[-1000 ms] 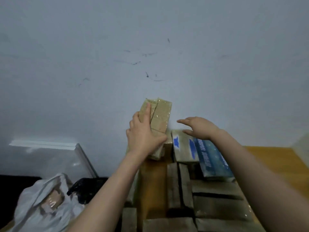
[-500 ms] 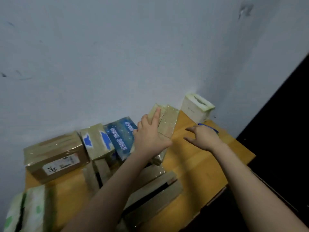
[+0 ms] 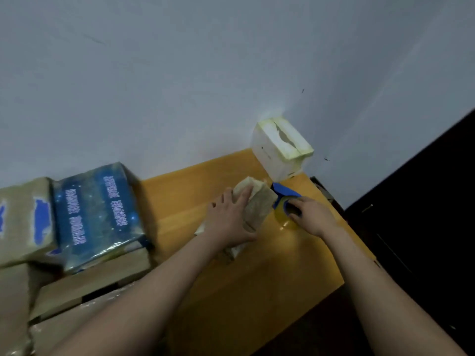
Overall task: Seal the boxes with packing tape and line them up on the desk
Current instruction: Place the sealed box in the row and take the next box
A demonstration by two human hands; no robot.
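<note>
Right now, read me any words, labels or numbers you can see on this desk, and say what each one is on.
No text is legible.
Dark blue starry box: two columns of pale lettering, too blurred to read.
Tan box with blue patches: blurred marks, unreadable.
White tissue box: tiny dark mark, too small to read.
Tan taped box in the left hand, blue tape dispenser in the right hand: no print shows.

The box (image 3: pixel 259 201) in the left grip (image 3: pixel 228 219) is dull tan; the tape dispenser (image 3: pixel 285 192) in the right grip (image 3: pixel 312 217) is blue, its roll (image 3: pixel 284 223) yellowish-clear. Left of both sits a starry dark-blue carton (image 3: pixel 97 206).
</note>
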